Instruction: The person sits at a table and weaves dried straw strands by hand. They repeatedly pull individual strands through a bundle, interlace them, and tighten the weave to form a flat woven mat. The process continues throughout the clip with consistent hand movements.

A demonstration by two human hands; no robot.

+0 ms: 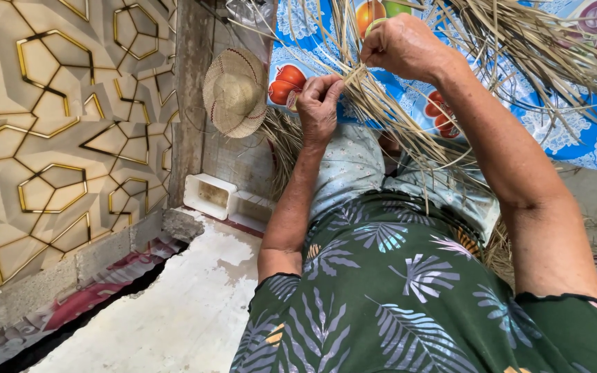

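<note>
1. At the far left stands the wall point(57, 138) with its gold-lined hexagon pattern; nothing there concerns your hands, so keep your eyes off it.
2. The woven straw hat point(235, 92) hangs just left of your work, near but apart from your left hand. Below it a white plastic box point(209, 195) sits on the floor, well clear of you.
3. Your left hand point(319, 103) is closed, thumb and fingers pinching the straw strands point(381, 110) at the point where they cross. Hold that pinch firm and low on the crossing, so the weave does not slacken while the other hand works.
4. The strands fan out from between your two hands, across your lap and over the blue fruit-printed cloth point(575, 131) behind. The braided point itself sits between the hands, just above the left thumb; how far the weave runs below that is hidden by your fingers.
5. Your right hand point(402, 45) is also closed, gripping a single strand and drawing it up and away from the left. Pull along the strand's own line, not sideways, and keep it flat; dry straw looks likely to crack if twisted.
6. Keep the loose ends to the right untangled before picking the next one.
</note>
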